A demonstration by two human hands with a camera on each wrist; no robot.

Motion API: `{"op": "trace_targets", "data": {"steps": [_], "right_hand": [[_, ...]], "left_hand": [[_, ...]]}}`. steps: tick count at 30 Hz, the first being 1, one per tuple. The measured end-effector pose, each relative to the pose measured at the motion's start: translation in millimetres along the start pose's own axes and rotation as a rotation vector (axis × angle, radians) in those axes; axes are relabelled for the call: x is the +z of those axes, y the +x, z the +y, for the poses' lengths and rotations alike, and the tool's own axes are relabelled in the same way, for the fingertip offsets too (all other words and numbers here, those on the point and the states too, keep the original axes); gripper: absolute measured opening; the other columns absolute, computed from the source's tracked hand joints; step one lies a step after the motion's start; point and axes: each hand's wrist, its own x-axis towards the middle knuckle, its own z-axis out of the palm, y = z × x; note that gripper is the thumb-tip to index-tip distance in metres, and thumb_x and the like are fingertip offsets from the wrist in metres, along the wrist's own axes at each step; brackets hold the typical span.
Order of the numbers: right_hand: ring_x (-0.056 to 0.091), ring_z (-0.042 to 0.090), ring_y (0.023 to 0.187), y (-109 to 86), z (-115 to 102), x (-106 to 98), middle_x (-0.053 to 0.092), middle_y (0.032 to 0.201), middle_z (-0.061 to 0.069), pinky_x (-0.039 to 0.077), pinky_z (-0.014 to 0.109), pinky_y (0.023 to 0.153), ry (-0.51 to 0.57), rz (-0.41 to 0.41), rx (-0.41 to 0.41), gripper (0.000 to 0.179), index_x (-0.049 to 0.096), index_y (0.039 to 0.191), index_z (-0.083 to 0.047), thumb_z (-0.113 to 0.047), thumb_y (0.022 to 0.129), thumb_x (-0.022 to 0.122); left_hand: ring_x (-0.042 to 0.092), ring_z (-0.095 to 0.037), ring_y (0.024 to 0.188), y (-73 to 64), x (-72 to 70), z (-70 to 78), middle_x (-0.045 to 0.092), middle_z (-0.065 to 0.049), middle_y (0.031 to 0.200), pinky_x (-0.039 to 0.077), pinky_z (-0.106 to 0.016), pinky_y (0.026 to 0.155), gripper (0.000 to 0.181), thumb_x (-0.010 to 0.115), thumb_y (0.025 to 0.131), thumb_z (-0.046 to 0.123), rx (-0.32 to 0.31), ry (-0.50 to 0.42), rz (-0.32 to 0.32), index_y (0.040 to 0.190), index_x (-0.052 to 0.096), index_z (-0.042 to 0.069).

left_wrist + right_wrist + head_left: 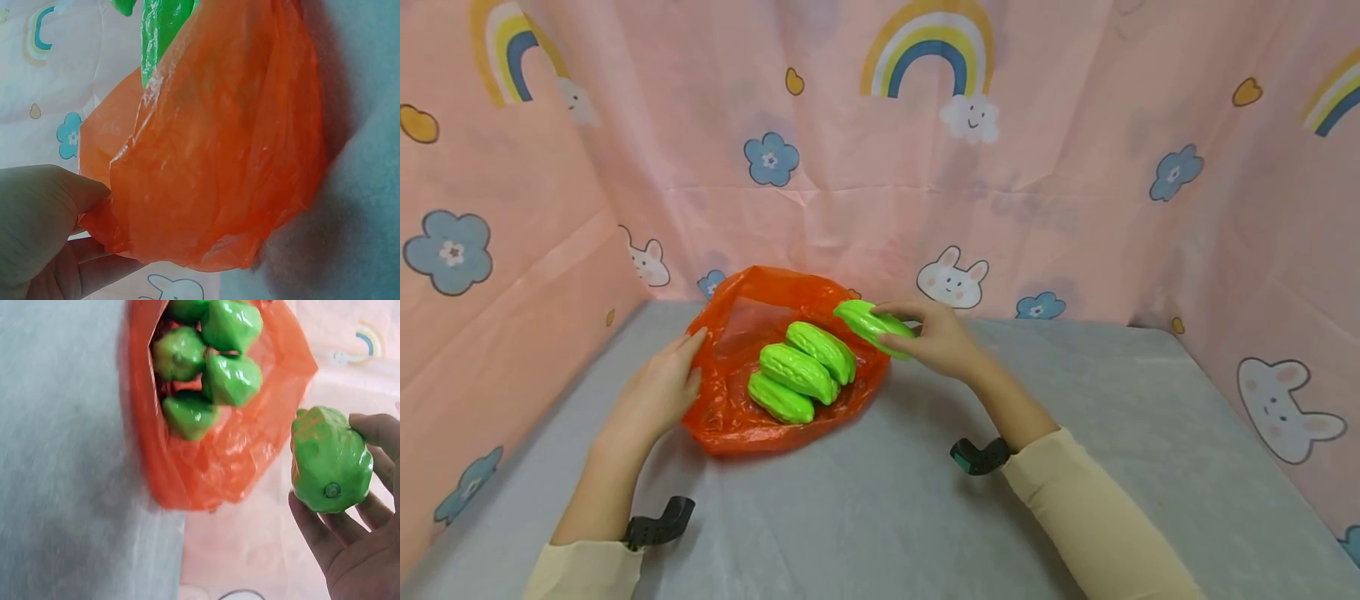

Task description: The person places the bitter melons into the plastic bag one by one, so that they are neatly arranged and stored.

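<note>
An orange-red plastic bag (741, 429) lies on the grey cloth with its mouth spread wide. Several bright green, bumpy bitter melons (797, 372) are piled inside it; the right wrist view shows their rounded ends (232, 379). At the bag's left rim, my left hand (658, 383) pinches the plastic between thumb and fingers, plainest in the left wrist view. My right hand (940, 337) grips another bitter melon (867, 323) around its side, at the bag's right rim. That melon's stem end (331, 489) faces the right wrist camera.
Grey cloth (1112, 417) covers the tabletop. A pink curtain (850, 225) with rainbows, flowers and rabbits stands behind and along both sides. A black camera band sits on each wrist, below beige sleeves (1097, 517).
</note>
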Motion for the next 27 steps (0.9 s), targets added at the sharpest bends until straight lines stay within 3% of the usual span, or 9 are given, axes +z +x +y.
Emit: {"op": "trace_targets", "data": {"steps": [18,27], "right_hand": [[0.065,0.027,0.120,31.2,-23,42,0.068,0.132,0.009,0.057,0.041,0.102,-0.001,-0.014,-0.073,0.036,0.070,0.127,-0.010,-0.018,0.092,0.073],[0.062,0.024,0.117,40.4,-40,56,0.068,0.130,0.006,0.056,0.039,0.102,-0.034,-0.068,-0.050,0.036,0.070,0.128,-0.013,-0.020,0.092,0.073]], "left_hand": [[0.042,-0.054,0.138,-2.2,-4.0,1.6,0.043,-0.035,0.150,0.037,-0.068,0.112,0.057,0.047,0.098,0.003,0.001,-0.007,0.014,0.153,0.036,-0.006],[0.043,-0.054,0.138,-1.9,-4.1,2.3,0.042,-0.034,0.150,0.038,-0.068,0.111,0.057,0.047,0.098,0.003,-0.016,-0.005,0.000,0.154,0.035,-0.006]]}}
